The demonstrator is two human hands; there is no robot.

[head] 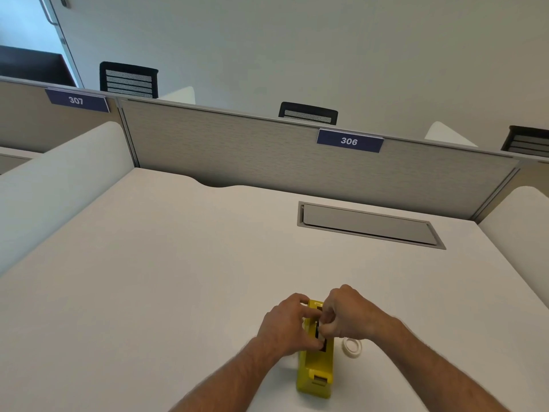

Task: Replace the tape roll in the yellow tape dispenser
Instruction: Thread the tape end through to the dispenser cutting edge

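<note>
The yellow tape dispenser (pixel 315 370) stands on the white desk (pixel 184 263) near its front edge, cutter end toward me. My left hand (pixel 286 324) grips the dispenser's left side, thumb at the black roll slot. My right hand (pixel 346 313) has curled fingers over the slot and pinches something pale there, which looks like a tape roll but is mostly hidden. A second white tape roll (pixel 352 346) lies flat on the desk just right of the dispenser, beside my right wrist.
A grey cable hatch (pixel 368 224) is set into the desk at the back right. A grey partition (pixel 267 150) with a "306" label (pixel 349 140) closes the far side; white side panels flank the desk. Chair backs show beyond.
</note>
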